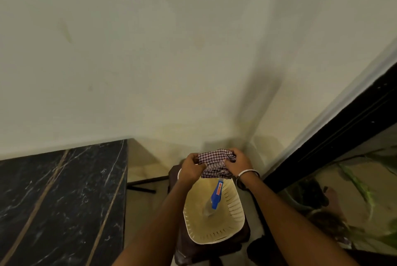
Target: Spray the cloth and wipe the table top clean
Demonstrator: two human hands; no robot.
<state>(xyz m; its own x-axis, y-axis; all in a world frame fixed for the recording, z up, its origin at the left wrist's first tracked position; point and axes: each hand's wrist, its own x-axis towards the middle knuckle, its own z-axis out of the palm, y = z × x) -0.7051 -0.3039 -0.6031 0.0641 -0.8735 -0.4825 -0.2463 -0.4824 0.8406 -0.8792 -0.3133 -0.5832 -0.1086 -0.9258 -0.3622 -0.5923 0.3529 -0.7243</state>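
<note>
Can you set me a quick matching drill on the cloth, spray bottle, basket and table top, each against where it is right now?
Things:
1. checked cloth
2. spray bottle
3. cream basket
4. black marble table top

Places:
A. lying inside the basket
B. on a dark stool
C. far left, untouched
D. held in both hands

Pairs: 1-D, 2-A, 3-B, 4-C

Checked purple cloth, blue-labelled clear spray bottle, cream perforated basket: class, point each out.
Checked purple cloth (pixel 215 156), head view, its top fold.
Blue-labelled clear spray bottle (pixel 216 195), head view, its blue label.
Cream perforated basket (pixel 233 207), head view, its right inner wall.
</note>
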